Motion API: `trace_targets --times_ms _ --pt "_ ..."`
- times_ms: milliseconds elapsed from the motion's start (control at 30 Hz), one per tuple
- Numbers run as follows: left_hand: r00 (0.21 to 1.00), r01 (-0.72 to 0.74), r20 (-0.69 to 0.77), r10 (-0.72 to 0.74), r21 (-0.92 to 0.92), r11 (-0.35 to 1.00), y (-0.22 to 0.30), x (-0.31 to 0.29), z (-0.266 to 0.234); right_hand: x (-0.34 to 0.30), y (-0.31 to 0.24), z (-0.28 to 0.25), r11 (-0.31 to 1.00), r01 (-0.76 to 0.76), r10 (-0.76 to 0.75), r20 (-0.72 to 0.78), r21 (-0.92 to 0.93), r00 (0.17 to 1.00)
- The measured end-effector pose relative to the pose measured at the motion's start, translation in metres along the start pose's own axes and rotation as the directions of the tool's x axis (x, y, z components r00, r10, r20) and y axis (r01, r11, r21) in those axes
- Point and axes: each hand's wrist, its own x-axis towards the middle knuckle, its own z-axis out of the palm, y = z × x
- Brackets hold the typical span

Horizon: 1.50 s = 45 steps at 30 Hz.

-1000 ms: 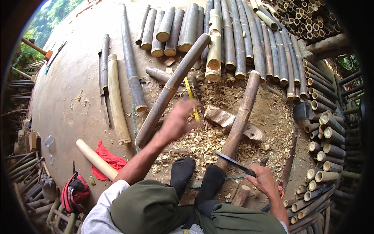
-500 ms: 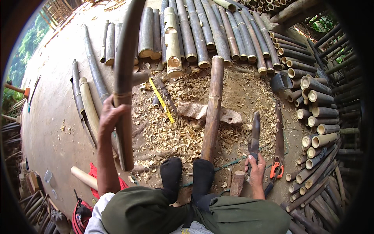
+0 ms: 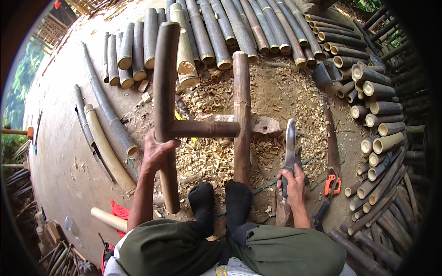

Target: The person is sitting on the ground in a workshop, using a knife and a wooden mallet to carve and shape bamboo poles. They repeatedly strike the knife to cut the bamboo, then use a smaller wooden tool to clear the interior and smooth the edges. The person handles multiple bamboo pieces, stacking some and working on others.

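Raised at the left, a dark bamboo pole is gripped around its lower half by my left hand. A shorter bamboo crosspiece juts right from it. The crosspiece's far end overlaps a second bamboo pole that leans over a carved wood block; I cannot tell whether they touch. My right hand is closed on the dark handle of a knife, its curved blade pointing up. A dark strip beside the blade is unclear. My socked feet are at the second pole's near end.
Wood shavings cover the ground ahead. Many bamboo lengths lie at the back, with stacked bamboo at the right. An orange-handled saw lies right of my knife hand. A dark bucket stands beyond it.
The held pole has turned, so its crosspiece now points right instead of away from me. My left hand has shifted right. The knife has moved slightly left and up, its blade now brighter.
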Motion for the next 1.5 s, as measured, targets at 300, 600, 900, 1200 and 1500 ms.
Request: trace_targets --times_ms 300,600,900,1200,1500 --pt "0.987 0.123 0.120 -0.111 -0.099 0.987 -0.037 0.027 0.027 0.008 -0.004 0.007 0.992 -0.124 0.125 0.037 -0.017 0.991" --pt "0.969 0.195 0.181 -0.169 -0.136 0.971 -0.060 0.039 0.024 0.024 -0.017 0.012 0.992 -0.084 0.093 0.093 -0.089 0.991" --pt "0.977 0.154 0.172 -0.125 -0.164 0.974 -0.062 0.037 0.026 0.042 -0.029 0.022 0.986 0.041 -0.015 0.159 -0.164 0.987" --pt "0.976 0.165 0.164 -0.142 -0.138 0.977 -0.058 0.036 0.025 0.065 -0.042 0.028 0.794 0.309 -0.198 0.257 -0.524 0.946" --pt "0.976 0.185 0.142 -0.166 -0.131 0.974 -0.060 0.035 0.027 0.079 -0.069 0.044 0.608 0.438 -0.224 0.386 -0.662 0.895"
